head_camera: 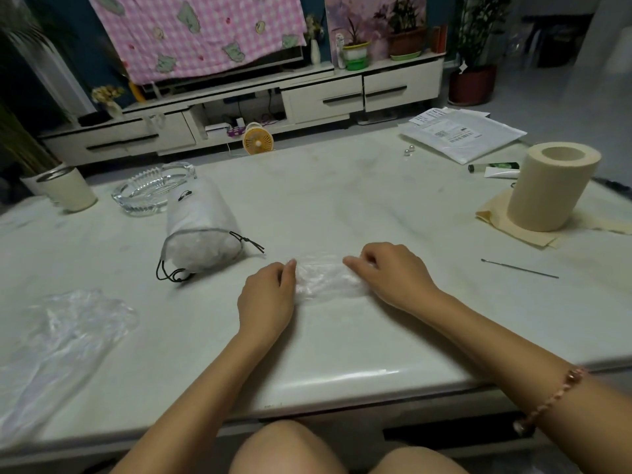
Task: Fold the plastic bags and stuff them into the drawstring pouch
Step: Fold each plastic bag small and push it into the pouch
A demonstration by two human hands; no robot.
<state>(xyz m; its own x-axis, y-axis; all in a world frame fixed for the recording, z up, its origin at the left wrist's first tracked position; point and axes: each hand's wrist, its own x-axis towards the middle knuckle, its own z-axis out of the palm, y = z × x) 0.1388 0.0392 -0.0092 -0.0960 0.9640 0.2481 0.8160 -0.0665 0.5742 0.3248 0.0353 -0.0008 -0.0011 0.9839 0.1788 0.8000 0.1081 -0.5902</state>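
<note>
As the person sits at the near edge, a pale, glossy table (342,186) fills most of the view. Toward its near-left corner a loose bag (65,323) lies crumpled and unfolded, reaching what looks like the table's edge. Left of centre, the pouch (201,230) lies on its side. It bulges with white plastic, its mouth faces the near edge, and its black cord (251,242) trails on the table. A glass ashtray (154,189) sits just behind it.

Near the middle of the near edge, between both hands, the bag (325,278) lies flat as a narrow clear strip. The left hand (266,299) has its fingers curled under and its thumb up, pinching the strip's left end. The right hand (393,275) has its fingers curled down onto the right end and grips it.

Several things could go wrong from here:
- The film looks slick and springy, so easing either grip would likely let the folds open again.
- Trapped air could puff the strip up and spoil a tight fold.
- The pouch looks nearly full, so pushing more in may squeeze earlier bags back out.
- Because the pouch lies loose on its side, it may slide away unless one hand steadies it.
- The cord could snag fingers at the mouth.
- A stray elbow or draught might carry the loose bag off the table.
</note>
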